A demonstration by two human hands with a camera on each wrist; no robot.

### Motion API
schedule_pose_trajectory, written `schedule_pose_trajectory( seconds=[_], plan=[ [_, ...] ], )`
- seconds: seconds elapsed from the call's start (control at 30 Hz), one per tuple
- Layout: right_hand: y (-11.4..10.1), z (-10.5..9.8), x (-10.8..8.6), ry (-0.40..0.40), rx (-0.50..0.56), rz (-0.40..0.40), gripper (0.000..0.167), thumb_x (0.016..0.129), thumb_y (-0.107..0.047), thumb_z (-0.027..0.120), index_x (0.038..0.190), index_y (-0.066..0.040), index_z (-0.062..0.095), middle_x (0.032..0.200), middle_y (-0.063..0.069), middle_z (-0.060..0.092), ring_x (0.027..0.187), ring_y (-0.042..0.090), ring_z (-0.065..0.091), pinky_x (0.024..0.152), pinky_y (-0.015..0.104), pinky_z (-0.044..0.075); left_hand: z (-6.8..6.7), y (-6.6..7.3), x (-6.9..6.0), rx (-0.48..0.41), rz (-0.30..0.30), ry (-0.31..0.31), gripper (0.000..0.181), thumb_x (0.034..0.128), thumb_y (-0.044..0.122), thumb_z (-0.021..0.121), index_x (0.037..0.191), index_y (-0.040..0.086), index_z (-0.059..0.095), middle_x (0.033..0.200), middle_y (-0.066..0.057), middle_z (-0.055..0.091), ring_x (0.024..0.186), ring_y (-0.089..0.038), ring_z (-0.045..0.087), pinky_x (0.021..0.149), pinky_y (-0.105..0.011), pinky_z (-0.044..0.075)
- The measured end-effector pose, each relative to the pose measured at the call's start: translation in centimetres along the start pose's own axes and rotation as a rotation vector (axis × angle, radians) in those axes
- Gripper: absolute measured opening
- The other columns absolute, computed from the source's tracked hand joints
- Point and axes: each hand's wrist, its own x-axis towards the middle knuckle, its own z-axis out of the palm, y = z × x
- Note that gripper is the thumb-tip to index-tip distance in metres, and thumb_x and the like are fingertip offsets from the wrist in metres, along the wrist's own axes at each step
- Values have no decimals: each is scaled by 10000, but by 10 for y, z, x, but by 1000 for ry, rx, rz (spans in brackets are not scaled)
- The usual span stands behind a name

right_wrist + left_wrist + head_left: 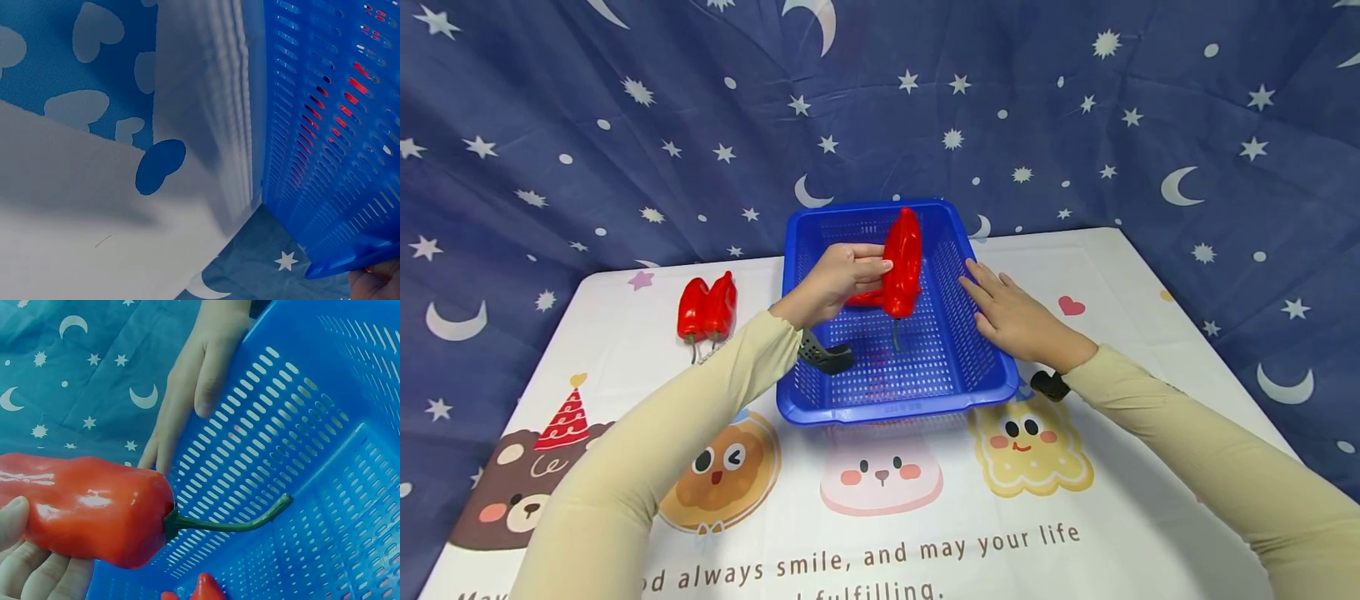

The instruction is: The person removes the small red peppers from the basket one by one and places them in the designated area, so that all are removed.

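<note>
My left hand [842, 282] pinches a red pepper [902, 262] between thumb and fingers, above the blue basket [887, 410], its stem [231, 526] pointing to the near side. Another pepper [867, 297] lies low in the basket, partly hidden by my hand. My right hand [1018, 317] holds nothing: its fingers lie straight along the right rim, resting there rather than clasping it.

The skin of the pepper I hold looks smooth and glossy, so I judge that a loose pinch could let it slide out. If it fell, it could strike the one lying below or bounce off the wall. Swinging too far right, I could catch the long stem on the rim or on the holes. With so light a touch at the right, a knock from my left forearm could shift the basket. Reaching carelessly leftward, my sleeve could brush the two peppers [720, 307] on the table [1105, 292] and roll them.
</note>
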Motion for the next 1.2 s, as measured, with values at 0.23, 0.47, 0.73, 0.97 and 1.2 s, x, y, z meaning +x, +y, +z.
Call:
schedule_pose_trajectory(
  seconds=[0.23,0.47,0.73,0.97,1.2],
  plan=[
    [1,2,1,-7,-3,1,565,980,-227,349,1469,28,222,1572,197,88,1453,363,111,1166,568,136,-10,8,-11,-4,-5,19,430,922,105,582,1336,24,501,1299,-173,571,1135,-337,604,972,-437,479],
    [0,2,-1,-7,13,4,566,978,-222,347,1464,41,223,1571,203,81,1452,369,106,1165,574,127,-21,14,-26,12,18,39,411,922,89,576,1319,-1,514,1285,-208,572,1051,-278,655,942,-383,499],
    [0,2,-1,-9,20,0,564,983,-220,357,1464,41,222,1571,203,79,1453,371,102,1170,567,114,-38,17,-43,91,25,51,421,930,127,571,1328,7,506,1218,-161,621,874,-109,683,922,-358,510],
    [1,2,-1,-5,15,-3,566,980,-223,350,1465,39,223,1572,201,76,1453,372,101,1166,572,123,-54,26,-59,126,35,39,464,924,155,587,1340,-22,480,976,41,681,839,-52,680,973,-373,464],
    [1,1,1,-9,12,2,569,980,-224,350,1467,37,216,1573,200,75,1454,370,93,1168,570,120,-72,33,-77,130,29,68,506,926,146,583,1362,-58,428,870,120,665,805,-23,679,903,-290,497]
  ],
)
